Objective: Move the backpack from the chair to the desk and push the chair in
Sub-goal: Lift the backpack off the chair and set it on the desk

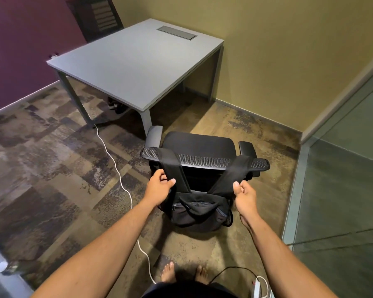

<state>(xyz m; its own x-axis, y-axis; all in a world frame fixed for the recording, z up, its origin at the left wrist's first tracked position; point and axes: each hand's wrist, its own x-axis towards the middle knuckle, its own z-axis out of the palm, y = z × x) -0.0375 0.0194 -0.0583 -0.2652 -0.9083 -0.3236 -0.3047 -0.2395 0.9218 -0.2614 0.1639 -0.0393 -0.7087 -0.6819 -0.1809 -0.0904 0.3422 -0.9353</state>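
Note:
A black backpack (197, 209) hangs behind the backrest of a black office chair (199, 145), its two straps looped over the top of the mesh backrest. My left hand (159, 184) grips the left strap just below the backrest. My right hand (244, 191) pinches the right strap at about the same height. The chair stands on the carpet in front of the near right corner of a grey desk (134, 63), pulled out from it, with its seat facing the desk.
A white cable (116, 168) runs across the carpet from under the desk past my bare feet (184, 274). A white power strip (257, 286) lies at the bottom right. A glass partition (340, 190) stands on the right. Shoes (116, 105) sit under the desk.

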